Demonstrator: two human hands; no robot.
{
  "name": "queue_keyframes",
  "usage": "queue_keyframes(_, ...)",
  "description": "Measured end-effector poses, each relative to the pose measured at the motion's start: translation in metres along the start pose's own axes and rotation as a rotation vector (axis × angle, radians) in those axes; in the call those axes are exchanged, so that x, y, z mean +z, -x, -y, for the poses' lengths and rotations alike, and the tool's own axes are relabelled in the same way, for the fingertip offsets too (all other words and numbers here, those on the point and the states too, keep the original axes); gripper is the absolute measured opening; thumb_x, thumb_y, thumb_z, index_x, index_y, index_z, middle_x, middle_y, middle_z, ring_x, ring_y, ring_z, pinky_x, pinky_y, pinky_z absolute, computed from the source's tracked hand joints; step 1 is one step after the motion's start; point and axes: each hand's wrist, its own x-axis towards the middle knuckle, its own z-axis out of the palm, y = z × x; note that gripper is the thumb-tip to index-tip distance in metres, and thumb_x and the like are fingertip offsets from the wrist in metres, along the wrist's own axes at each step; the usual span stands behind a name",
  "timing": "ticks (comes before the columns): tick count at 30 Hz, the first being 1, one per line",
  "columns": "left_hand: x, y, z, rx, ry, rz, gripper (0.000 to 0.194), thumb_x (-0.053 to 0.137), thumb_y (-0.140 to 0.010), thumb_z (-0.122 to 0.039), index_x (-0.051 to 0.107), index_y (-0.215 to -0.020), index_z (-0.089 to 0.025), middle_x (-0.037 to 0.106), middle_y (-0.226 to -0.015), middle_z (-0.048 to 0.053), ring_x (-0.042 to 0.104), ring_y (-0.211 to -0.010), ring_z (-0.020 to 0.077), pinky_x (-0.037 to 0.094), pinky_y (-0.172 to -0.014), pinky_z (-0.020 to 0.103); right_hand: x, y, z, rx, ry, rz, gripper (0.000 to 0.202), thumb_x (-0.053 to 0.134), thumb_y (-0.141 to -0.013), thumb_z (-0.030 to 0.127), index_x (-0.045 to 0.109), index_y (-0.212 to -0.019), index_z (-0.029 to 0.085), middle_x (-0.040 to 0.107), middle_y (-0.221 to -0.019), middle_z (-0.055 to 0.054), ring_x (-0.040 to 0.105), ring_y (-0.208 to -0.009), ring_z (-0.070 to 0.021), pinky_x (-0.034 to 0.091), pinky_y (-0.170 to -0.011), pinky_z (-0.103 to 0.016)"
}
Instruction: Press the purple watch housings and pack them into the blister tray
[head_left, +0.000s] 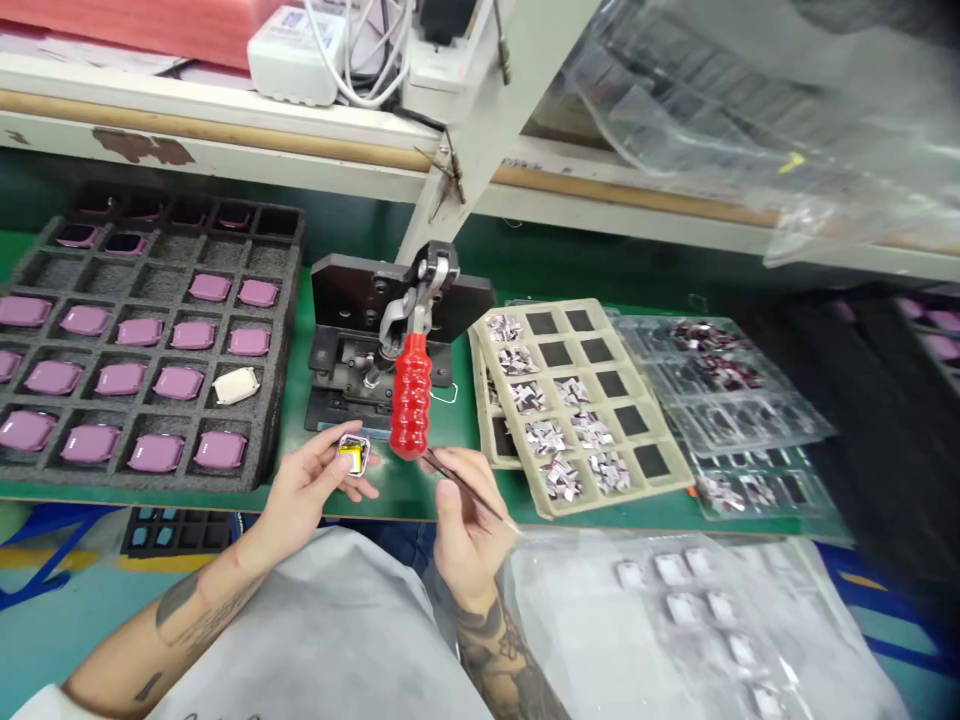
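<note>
Between the thumb and fingers of my left hand (315, 475) is a small watch case (354, 455), its inside facing up with a yellow part showing. My right hand (471, 520) grips thin dark tweezers (469, 488), their tips pointing up and left near the bottom of a red handle. That red handle (411, 400) belongs to a black toggle-clamp fixture (352, 370) standing just beyond both hands. The tweezers and the watch case are apart.
At left, a grey foam tray (274, 400) holds several purple watch cases (124, 378) and one cream case (235, 385). A beige tray (536, 490) of small silvery parts lies right. Clear plastic trays (795, 425) sit beyond it. A shelf post (480, 130) rises behind the fixture.
</note>
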Motion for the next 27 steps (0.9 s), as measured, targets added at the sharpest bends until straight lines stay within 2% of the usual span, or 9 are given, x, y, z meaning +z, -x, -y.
queue_keyframes(2, 0.0, 0.001, 0.002, 0.033, -0.029, 0.008, 0.049, 0.084, -0.1, -0.044, 0.073, -0.139, -0.016, 0.087, -0.114, 0.016, 0.086, -0.083, 0.0253, 0.065, -0.073, 0.032, 0.003, 0.0, 0.004, 0.044, -0.022, 0.059, 0.028, 0.066, -0.108, 0.02, 0.082, -0.128, 0.028, 0.078, -0.122, -0.011, 0.078, -0.109, -0.0257, 0.068, -0.086, -0.041)
queue_keyframes(5, 0.0, 0.001, 0.001, 0.026, -0.023, 0.032, 0.042, 0.086, -0.098, -0.041, 0.075, -0.131, -0.017, 0.087, -0.114, 0.015, 0.087, -0.084, 0.0255, 0.066, -0.073, 0.031, 0.009, -0.002, 0.006, 0.02, -0.045, 0.099, 0.026, 0.066, -0.109, 0.022, 0.083, -0.127, 0.029, 0.083, -0.12, -0.01, 0.08, -0.112, -0.0275, 0.069, -0.094, -0.047)
queue_keyframes(9, -0.002, 0.0, -0.001, 0.006, -0.011, 0.032, 0.041, 0.083, -0.1, -0.047, 0.075, -0.126, -0.015, 0.087, -0.096, 0.011, 0.083, -0.068, 0.0224, 0.062, -0.062, 0.028, 0.019, -0.005, 0.006, 0.011, -0.108, 0.076, 0.023, 0.064, -0.111, 0.027, 0.08, -0.127, 0.028, 0.085, -0.114, -0.01, 0.083, -0.106, -0.0282, 0.069, -0.095, -0.05)
queue_keyframes(12, -0.005, 0.0, 0.0, -0.011, -0.018, 0.021, 0.047, 0.082, -0.101, -0.051, 0.075, -0.129, -0.015, 0.085, -0.088, 0.009, 0.08, -0.06, 0.0205, 0.059, -0.055, 0.026, 0.026, -0.004, 0.006, 0.031, -0.1, 0.084, 0.02, 0.063, -0.111, 0.026, 0.079, -0.123, 0.027, 0.084, -0.111, -0.009, 0.082, -0.103, -0.0266, 0.069, -0.095, -0.048)
queue_keyframes(14, -0.005, 0.0, 0.001, -0.024, 0.004, 0.023, 0.051, 0.083, -0.1, -0.052, 0.074, -0.135, -0.015, 0.085, -0.094, 0.011, 0.083, -0.067, 0.0229, 0.062, -0.06, 0.029, 0.027, -0.002, 0.005, 0.026, -0.084, 0.079, 0.021, 0.063, -0.11, 0.024, 0.079, -0.124, 0.026, 0.083, -0.113, -0.01, 0.082, -0.105, -0.0264, 0.069, -0.094, -0.047)
queue_keyframes(17, -0.006, 0.0, 0.0, -0.071, 0.098, 0.04, 0.061, 0.083, -0.099, -0.053, 0.07, -0.146, -0.017, 0.086, -0.115, 0.017, 0.088, -0.091, 0.0319, 0.07, -0.078, 0.039, 0.026, 0.001, 0.003, -0.054, -0.025, 0.076, 0.031, 0.061, -0.109, 0.017, 0.077, -0.134, 0.028, 0.084, -0.115, -0.009, 0.082, -0.102, -0.0253, 0.069, -0.089, -0.045)
queue_keyframes(20, -0.006, 0.001, 0.0, -0.079, 0.112, 0.024, 0.063, 0.084, -0.099, -0.051, 0.069, -0.149, -0.017, 0.086, -0.118, 0.018, 0.087, -0.095, 0.0323, 0.071, -0.083, 0.042, 0.024, -0.004, 0.004, -0.176, 0.094, 0.238, 0.044, 0.062, -0.106, 0.008, 0.073, -0.143, 0.029, 0.085, -0.111, -0.007, 0.081, -0.098, -0.0239, 0.068, -0.09, -0.045)
queue_keyframes(23, -0.005, 0.004, -0.001, -0.017, 0.037, 0.011, 0.055, 0.083, -0.101, -0.047, 0.072, -0.145, -0.017, 0.086, -0.111, 0.013, 0.085, -0.093, 0.0268, 0.07, -0.086, 0.04, 0.027, -0.012, 0.007, -0.238, 0.186, 0.421, 0.052, 0.074, -0.1, 0.007, 0.07, -0.147, 0.029, 0.085, -0.12, -0.008, 0.078, -0.11, -0.0261, 0.067, -0.095, -0.045)
queue_keyframes(27, -0.005, 0.007, -0.004, 0.035, -0.077, 0.015, 0.047, 0.08, -0.104, -0.045, 0.074, -0.141, -0.017, 0.085, -0.1, 0.009, 0.082, -0.093, 0.0237, 0.068, -0.086, 0.033, 0.034, -0.013, 0.008, -0.199, 0.194, 0.434, 0.052, 0.078, -0.099, 0.009, 0.069, -0.145, 0.03, 0.084, -0.125, -0.008, 0.076, -0.114, -0.0257, 0.067, -0.097, -0.046)
